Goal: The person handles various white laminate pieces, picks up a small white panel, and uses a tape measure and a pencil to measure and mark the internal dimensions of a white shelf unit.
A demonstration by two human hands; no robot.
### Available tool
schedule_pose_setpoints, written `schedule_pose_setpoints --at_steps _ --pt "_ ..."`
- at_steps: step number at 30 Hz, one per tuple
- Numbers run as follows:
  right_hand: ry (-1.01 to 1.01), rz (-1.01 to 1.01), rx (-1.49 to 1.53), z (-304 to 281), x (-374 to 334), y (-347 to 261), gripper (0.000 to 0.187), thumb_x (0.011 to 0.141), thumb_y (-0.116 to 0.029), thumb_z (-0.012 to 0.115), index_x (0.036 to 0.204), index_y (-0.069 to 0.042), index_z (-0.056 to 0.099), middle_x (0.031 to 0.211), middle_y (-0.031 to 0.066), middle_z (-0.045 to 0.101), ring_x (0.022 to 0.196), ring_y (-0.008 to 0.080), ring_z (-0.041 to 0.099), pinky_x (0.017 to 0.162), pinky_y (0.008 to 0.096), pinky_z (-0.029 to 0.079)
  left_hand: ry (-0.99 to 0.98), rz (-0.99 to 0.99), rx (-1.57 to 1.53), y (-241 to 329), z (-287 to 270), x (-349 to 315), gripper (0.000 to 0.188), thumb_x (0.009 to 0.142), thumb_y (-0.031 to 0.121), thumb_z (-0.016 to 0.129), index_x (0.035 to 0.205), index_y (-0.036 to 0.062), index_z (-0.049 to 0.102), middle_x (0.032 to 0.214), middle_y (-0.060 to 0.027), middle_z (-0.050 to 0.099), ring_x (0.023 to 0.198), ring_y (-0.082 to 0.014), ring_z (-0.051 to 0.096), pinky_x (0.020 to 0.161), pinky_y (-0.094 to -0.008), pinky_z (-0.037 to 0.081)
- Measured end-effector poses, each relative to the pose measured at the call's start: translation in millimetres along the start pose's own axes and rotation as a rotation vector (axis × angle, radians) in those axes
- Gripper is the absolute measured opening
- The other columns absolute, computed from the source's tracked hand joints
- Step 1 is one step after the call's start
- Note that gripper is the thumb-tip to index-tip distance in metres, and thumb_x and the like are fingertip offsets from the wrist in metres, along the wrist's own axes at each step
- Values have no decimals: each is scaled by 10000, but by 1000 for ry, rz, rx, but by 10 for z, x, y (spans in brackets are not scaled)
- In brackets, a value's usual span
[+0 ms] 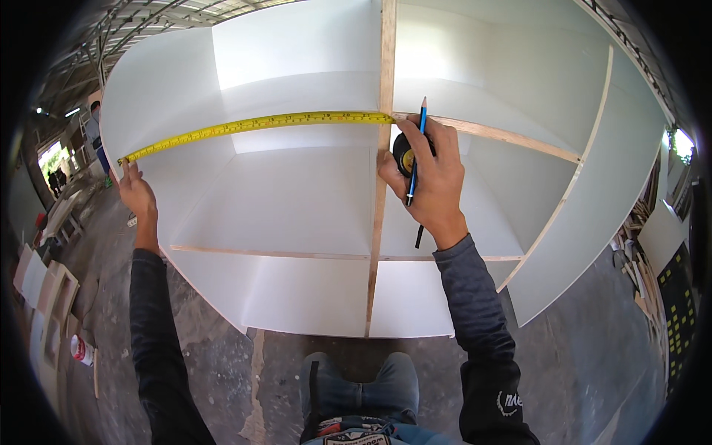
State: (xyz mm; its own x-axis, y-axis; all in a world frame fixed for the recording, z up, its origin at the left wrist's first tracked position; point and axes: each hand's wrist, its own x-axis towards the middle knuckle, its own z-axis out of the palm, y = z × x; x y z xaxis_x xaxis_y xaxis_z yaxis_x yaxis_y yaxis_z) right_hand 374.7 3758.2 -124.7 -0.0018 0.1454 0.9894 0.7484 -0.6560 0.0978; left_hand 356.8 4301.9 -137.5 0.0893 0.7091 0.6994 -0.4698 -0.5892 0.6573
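Note:
A yellow measuring tape blade [256, 124] stretches across the front of a white cabinet [304, 193], from its left side edge to the upright divider. At the left edge my left hand [137, 194] pinches the hooked end of the blade. My right hand [439, 174] is closed around the dark tape measure case [404, 154] against the divider's raw wood edge [377, 222]. That same hand also holds a blue pencil [416, 153], its sharpened tip pointing up and away. A short black strap hangs below the right hand.
Shelves with bare wood edges [512, 137] divide the cabinet into several compartments. Wooden frames [55, 297] and a red and white can [81, 350] stand on the concrete floor [215, 356] at left. Another person [96, 137] is at far left. Boards [644, 285] lean at right.

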Motion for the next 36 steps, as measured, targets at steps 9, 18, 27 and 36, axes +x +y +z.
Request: schedule_pose_setpoints --at_steps 9,18,27,36 --pt "-134 46 476 -152 -503 -231 428 637 -1 725 1054 -27 630 978 123 576 831 293 583 670 345 533 -74 -285 -642 41 -146 134 443 958 152 615 1303 -105 514 1065 -121 658 977 -197 655 845 -305 522" --pt "-71 884 981 -468 -2028 -1182 407 721 -1 664 1120 -2 585 1017 134 588 943 251 577 883 338 452 -611 -409 -347 1539 -364 -3045 454 1011 296 459 1270 -67 548 1252 -144 560 1155 -227 544 962 -356 461" --pt "66 997 785 -523 -2490 -1763 354 807 -93 616 1150 -11 589 1158 201 599 1116 363 554 1019 443 404 -887 -906 -578 1869 -284 -4689 439 1070 322 388 1192 -49 588 1164 -158 627 1090 -241 608 981 -345 478" --pt "-198 821 36 -773 -2068 -1643 331 934 -162 497 1192 27 582 1181 198 588 1217 392 420 1044 470 331 -992 -760 -335 1929 -153 -4560 366 1058 245 428 983 -27 661 915 -88 680 871 -149 627 801 -293 498"
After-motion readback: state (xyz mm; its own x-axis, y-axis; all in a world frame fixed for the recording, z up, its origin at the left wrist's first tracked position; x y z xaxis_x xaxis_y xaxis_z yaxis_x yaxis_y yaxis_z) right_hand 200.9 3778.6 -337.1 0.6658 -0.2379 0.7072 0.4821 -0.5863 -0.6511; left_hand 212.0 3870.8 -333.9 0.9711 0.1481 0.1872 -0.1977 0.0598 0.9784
